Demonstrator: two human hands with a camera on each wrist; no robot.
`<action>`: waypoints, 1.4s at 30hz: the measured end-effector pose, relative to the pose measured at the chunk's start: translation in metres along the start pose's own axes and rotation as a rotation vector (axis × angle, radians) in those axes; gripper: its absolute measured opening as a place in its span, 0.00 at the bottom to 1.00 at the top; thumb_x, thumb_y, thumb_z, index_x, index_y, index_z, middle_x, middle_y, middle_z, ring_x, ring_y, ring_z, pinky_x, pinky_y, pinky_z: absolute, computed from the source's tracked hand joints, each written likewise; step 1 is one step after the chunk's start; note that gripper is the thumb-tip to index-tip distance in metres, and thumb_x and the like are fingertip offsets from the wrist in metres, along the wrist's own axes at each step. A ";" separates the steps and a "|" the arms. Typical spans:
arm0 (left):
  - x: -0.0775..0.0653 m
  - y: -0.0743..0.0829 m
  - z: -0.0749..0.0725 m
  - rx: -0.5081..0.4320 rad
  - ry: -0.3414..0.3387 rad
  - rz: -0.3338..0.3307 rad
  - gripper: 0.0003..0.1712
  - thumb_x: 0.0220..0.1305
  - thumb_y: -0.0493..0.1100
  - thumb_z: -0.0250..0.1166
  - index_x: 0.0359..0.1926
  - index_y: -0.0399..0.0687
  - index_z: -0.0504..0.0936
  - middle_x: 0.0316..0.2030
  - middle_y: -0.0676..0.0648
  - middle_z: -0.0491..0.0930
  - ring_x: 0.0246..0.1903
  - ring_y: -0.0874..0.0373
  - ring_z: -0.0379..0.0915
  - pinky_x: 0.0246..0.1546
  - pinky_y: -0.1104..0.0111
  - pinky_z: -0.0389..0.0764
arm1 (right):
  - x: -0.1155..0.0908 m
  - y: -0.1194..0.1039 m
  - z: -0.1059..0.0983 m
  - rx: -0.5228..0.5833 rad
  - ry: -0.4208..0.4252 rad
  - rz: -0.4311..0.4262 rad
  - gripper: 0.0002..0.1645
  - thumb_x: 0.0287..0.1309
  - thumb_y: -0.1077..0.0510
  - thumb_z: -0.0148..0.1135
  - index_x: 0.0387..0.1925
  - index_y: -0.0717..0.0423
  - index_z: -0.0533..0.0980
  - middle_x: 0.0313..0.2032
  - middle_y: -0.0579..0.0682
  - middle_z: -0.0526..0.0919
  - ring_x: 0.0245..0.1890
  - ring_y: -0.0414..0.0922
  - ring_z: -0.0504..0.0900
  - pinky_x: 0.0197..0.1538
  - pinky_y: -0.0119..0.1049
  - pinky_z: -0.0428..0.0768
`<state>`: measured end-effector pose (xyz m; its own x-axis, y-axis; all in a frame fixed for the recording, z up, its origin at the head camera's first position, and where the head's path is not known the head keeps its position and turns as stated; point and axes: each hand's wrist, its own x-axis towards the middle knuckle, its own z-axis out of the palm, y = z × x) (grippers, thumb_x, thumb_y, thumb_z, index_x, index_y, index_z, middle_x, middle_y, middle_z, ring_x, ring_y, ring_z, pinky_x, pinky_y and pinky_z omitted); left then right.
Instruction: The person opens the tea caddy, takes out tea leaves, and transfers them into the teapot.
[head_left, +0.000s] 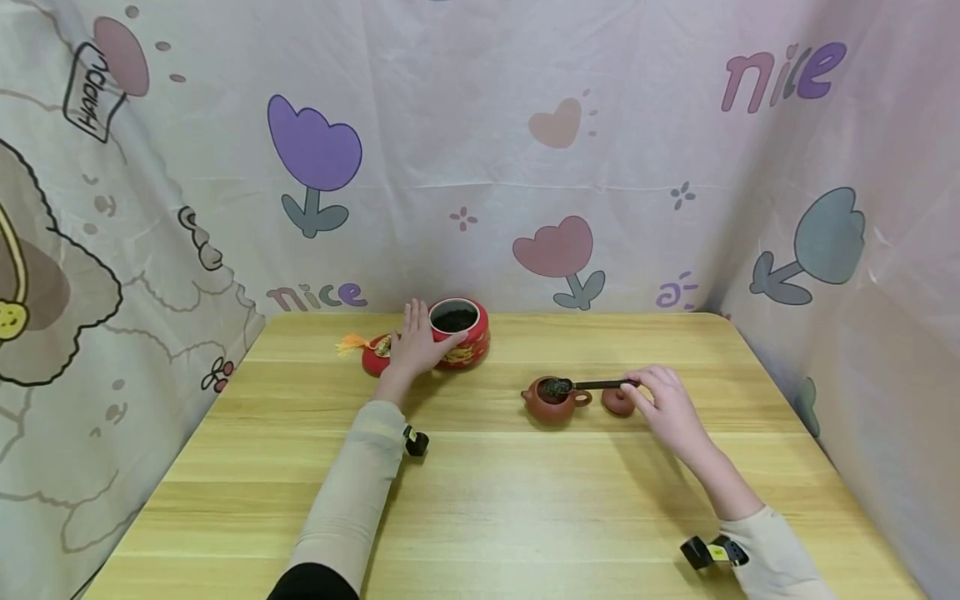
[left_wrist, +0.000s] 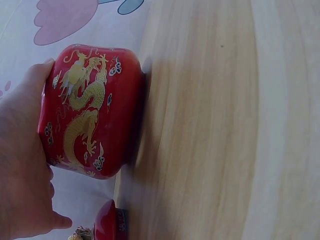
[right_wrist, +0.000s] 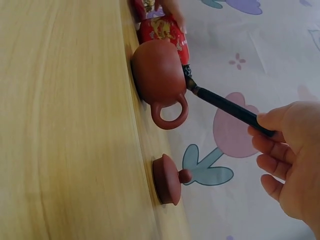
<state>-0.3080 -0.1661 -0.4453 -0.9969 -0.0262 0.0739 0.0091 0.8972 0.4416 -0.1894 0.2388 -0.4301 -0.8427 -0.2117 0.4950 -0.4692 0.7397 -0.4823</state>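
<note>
My right hand [head_left: 667, 408] pinches the dark handle of a small tea scoop [head_left: 600, 385] between thumb and fingers. Its head, heaped with dark tea leaves [head_left: 558, 387], is at the mouth of a brown clay teapot [head_left: 549, 408]. In the right wrist view the scoop [right_wrist: 227, 109] slants down to the rim of the teapot [right_wrist: 159, 72]. Over on the left, my left hand [head_left: 417, 343] holds a red jar [head_left: 467, 353] of dark tea leaves, thumb across its near side. The left wrist view shows a gold dragon on the jar [left_wrist: 90, 112].
The teapot's knobbed lid [head_left: 618, 402] lies right of the teapot, below my right hand. Left of the jar sits its red lid [head_left: 375, 356] with an orange tassel [head_left: 351, 343]. A patterned cloth [head_left: 450, 150] hangs behind the wooden table [head_left: 480, 517].
</note>
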 end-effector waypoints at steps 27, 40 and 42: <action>-0.002 0.001 -0.001 -0.013 0.009 0.002 0.71 0.50 0.86 0.47 0.77 0.41 0.37 0.78 0.41 0.32 0.78 0.47 0.26 0.70 0.34 0.45 | 0.004 -0.007 0.009 -0.136 0.192 -0.256 0.12 0.48 0.70 0.71 0.37 0.64 0.81 0.36 0.57 0.82 0.41 0.56 0.75 0.47 0.50 0.69; -0.002 0.001 -0.001 -0.016 0.000 -0.003 0.72 0.49 0.87 0.46 0.77 0.42 0.36 0.78 0.41 0.32 0.78 0.48 0.23 0.71 0.35 0.45 | 0.005 -0.005 0.009 -0.110 0.261 -0.326 0.14 0.47 0.72 0.69 0.39 0.64 0.81 0.37 0.58 0.81 0.41 0.56 0.74 0.47 0.48 0.68; -0.002 0.002 -0.001 -0.016 0.001 -0.003 0.72 0.49 0.87 0.46 0.77 0.42 0.36 0.78 0.41 0.32 0.78 0.48 0.23 0.71 0.35 0.44 | 0.005 -0.004 0.010 -0.101 0.271 -0.334 0.14 0.47 0.72 0.69 0.39 0.64 0.81 0.37 0.58 0.81 0.41 0.55 0.74 0.47 0.48 0.68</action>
<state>-0.3061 -0.1653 -0.4436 -0.9969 -0.0294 0.0732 0.0072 0.8901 0.4557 -0.1941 0.2281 -0.4330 -0.5432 -0.2846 0.7899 -0.6645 0.7208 -0.1972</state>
